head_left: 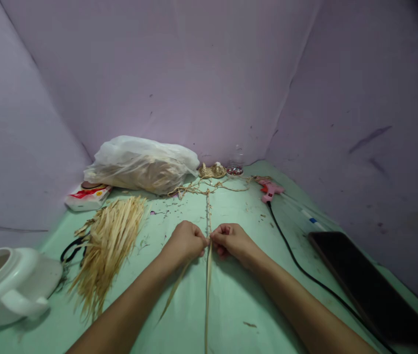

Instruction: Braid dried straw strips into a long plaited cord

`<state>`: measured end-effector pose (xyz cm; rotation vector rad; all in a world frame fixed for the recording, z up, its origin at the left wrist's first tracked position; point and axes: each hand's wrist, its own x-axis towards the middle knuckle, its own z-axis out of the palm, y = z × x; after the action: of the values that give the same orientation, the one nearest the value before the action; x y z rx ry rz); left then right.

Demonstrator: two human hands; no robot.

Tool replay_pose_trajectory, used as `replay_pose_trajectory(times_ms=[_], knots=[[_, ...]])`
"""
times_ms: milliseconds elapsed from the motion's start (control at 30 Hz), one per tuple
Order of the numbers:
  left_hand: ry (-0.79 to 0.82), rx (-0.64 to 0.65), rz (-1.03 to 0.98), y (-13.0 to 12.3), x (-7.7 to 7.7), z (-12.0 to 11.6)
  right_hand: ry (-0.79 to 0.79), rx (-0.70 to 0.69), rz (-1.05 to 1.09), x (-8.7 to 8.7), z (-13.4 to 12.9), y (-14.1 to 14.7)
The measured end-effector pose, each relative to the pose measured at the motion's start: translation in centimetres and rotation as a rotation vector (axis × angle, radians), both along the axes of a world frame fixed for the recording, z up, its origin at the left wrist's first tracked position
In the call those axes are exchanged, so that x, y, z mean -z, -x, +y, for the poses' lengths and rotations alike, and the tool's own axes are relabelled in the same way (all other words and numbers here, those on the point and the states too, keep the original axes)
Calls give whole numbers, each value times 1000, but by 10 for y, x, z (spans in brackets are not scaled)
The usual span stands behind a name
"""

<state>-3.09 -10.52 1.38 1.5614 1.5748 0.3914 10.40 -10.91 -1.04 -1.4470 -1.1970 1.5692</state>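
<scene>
Pinching the straw braid point(209, 209) at its near end, the left hand point(188, 240) and right hand point(234, 242) could let the strips point(208, 295) unravel if either grip slackened.

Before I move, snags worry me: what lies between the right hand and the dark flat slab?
In the head view, the black cord of the pink glue gun runs between the right hand and the dark flat slab.

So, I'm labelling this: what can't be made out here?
- Head view: fibre cord, pinched part covered by left hand and right hand.
- Head view: what black loops belong to, hidden by straw bundle.
- Head view: white container, left side cut off by edge.
- Head view: plastic bag contents, blurred by cloudy film.
</scene>
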Motion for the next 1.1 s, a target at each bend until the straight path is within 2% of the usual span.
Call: replay_pose_trajectory(times_ms=[200, 300, 367, 400, 467, 500, 567, 667, 767, 933, 1000, 1100], knots=[[-288, 127, 445, -20, -15, -33, -1, 9, -14, -4, -5, 3], [-319, 204, 510, -25, -18, -40, -7, 40, -24, -3, -4, 4], [-285, 205, 418, -21, -18, -33, -14, 49, -8, -2, -4, 3], [-252, 166, 335, -17, -17, -27, -21, 46, 3, -2, -3, 3], [-181, -5, 127, -10, -14, -14, -38, 26, 21, -2, -2, 2], [-95, -105, -2, -8, -12, -9, -47, 14, 28, -1, -2, 2], [109, -204, -280, -7, -8, -3, -60, 6, 37, -1, -2, 2], [326, -173, -571, -11, -2, -4, -50, 0, 40, -1, -1, 1], [358, -131, -602, -10, 2, -4, -42, -34, 39, -2, 0, -1], [261, -135, -398, -5, 6, 2, -138, -211, -75, 1, 3, -11], [241, -106, -355, -7, 6, 3, -286, -265, -240, 1, 3, -16], [207, -84, -392, -11, 7, 3, -598, -307, -542, -2, 0, -20]])
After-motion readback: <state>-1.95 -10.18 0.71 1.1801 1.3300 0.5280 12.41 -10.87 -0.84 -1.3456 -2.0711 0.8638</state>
